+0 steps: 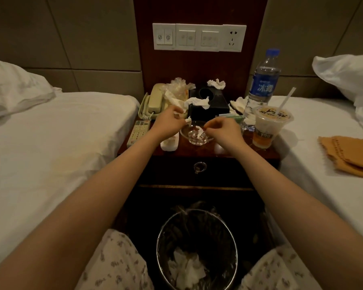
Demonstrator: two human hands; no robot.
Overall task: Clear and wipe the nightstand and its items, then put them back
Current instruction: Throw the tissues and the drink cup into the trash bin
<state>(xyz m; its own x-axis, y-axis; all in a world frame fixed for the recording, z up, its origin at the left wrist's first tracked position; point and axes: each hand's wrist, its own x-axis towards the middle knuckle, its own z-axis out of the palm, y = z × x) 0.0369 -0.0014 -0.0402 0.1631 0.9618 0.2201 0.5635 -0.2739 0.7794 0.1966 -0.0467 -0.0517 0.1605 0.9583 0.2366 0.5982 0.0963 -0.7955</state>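
The dark wooden nightstand [199, 150] stands between two beds, cluttered. My left hand [168, 122] pinches a small white tissue scrap at the left rim of a glass ashtray [195, 135]. My right hand [222, 130] hovers over the ashtray's right rim with fingers curled, pinching something small. Crumpled tissues [197, 102] lie on a black tissue box [209, 103] and around it. A beige phone [154, 101], a remote [138, 132], a white remote [169, 143], a water bottle [262, 84] and a sealed drink cup [269, 128] with a straw stand on top.
A lined metal waste bin [197, 248] holding tissues sits on the floor between my knees. An orange cloth [350, 155] lies on the right bed. White beds flank the stand; a switch panel [199, 37] is on the wall behind.
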